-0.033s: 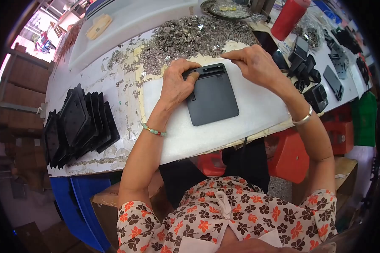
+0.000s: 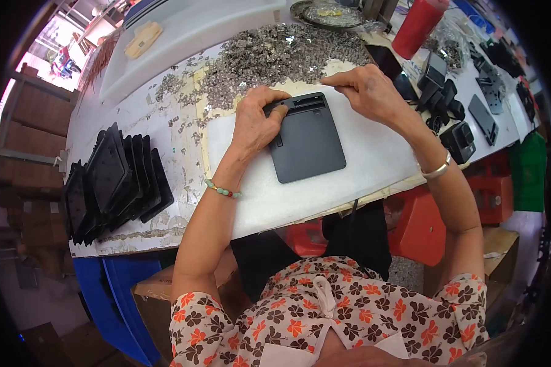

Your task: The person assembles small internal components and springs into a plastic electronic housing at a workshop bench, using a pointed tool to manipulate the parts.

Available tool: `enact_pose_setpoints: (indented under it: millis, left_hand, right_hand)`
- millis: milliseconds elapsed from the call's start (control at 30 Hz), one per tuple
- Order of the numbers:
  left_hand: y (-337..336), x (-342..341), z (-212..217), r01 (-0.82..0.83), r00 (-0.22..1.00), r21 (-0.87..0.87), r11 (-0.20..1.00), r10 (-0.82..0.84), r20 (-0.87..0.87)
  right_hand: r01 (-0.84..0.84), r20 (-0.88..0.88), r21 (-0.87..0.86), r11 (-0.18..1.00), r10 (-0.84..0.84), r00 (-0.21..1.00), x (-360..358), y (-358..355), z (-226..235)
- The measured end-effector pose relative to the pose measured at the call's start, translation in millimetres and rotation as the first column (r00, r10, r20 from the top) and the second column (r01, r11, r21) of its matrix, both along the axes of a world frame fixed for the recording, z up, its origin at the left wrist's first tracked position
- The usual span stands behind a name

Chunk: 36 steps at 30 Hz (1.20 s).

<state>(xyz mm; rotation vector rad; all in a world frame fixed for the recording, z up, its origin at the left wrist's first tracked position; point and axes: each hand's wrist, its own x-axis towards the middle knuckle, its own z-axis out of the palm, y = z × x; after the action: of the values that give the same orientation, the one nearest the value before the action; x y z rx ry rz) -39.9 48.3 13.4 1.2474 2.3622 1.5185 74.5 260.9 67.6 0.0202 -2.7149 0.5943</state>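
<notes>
A dark grey plastic panel (image 2: 309,144), rectangular with rounded corners and a slotted recess along its far edge, lies on a white foam sheet (image 2: 251,211). My left hand (image 2: 257,119) grips its far left corner, with the thumb over the recess and the fingers curled round the edge. Just right of the panel's far end, my right hand (image 2: 370,92) hovers with thumb and index finger drawn together. Whatever that pinch may hold is too small to make out. Beyond both hands spreads a pile of small shiny metal clips or pieces (image 2: 263,58).
Several black plastic frames (image 2: 113,174) stand stacked on the table's left. At the right are a red bottle (image 2: 419,27), black devices (image 2: 434,76) and a phone-like slab (image 2: 483,119). A white tray (image 2: 183,46) sits at the back; a red stool (image 2: 419,226) stands below the front edge.
</notes>
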Motion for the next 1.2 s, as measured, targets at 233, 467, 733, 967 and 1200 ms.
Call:
enact_pose_setpoints:
  millis: [233, 467, 733, 967, 1200]
  left_hand:
    - [-2, 0, 0, -0.034, 0.999, -0.033, 0.999, 0.034, -0.003]
    - [1, 3, 3, -0.064, 0.997, -0.021, 0.998, 0.063, -0.047]
    - [-2, 1, 4, -0.07, 0.996, 0.0, 0.998, 0.07, -0.058]
    - [-5, 0, 9, -0.08, 0.995, -0.101, 0.992, 0.074, -0.061]
    - [-3, 1, 8, -0.075, 0.992, -0.102, 0.992, 0.064, -0.11]
  right_hand:
    - [-0.08, -0.039, -0.021, 0.997, 0.079, 0.996, -3, -17, -13]
    - [-0.042, -0.006, -0.114, 0.993, 0.041, 0.999, -50, 10, -25]
    - [0.056, 0.036, 0.13, 0.99, -0.061, 0.997, -71, 2, -44]
    - [0.034, 0.047, -0.317, 0.948, -0.021, 0.999, -68, 24, -41]
    - [0.155, 0.27, -0.813, 0.561, 0.127, 0.954, -60, 26, -24]
